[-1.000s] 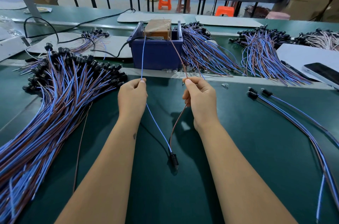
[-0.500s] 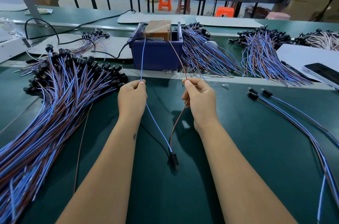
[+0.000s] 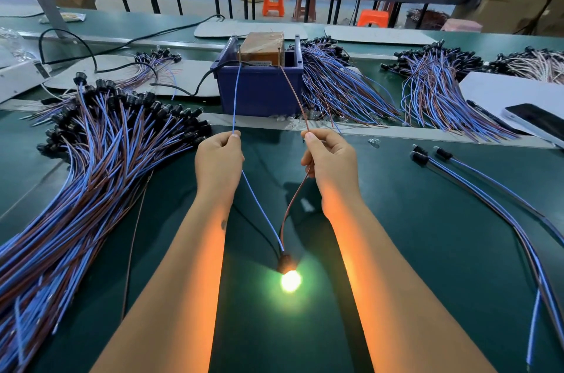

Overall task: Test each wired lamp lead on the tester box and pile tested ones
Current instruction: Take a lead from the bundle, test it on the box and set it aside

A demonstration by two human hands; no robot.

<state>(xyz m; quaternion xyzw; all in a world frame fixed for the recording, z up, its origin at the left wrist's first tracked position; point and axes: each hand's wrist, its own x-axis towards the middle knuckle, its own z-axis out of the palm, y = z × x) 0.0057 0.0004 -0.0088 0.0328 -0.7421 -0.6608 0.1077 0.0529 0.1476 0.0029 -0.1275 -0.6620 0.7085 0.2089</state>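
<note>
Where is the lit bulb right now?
The lit bulb lies low in the head view, centre, on the green table between the forearms.

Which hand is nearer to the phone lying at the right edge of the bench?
Right. The right hand, pinching the brown wire, sits mid-bench, with the phone off to its right. The left hand, pinching the blue wire, is farther left.

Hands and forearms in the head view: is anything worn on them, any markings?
Both the left hand and right hand are bare: no gloves, rings, watch or sleeves in view. One small dark mark shows on the left forearm's inner side.
</note>
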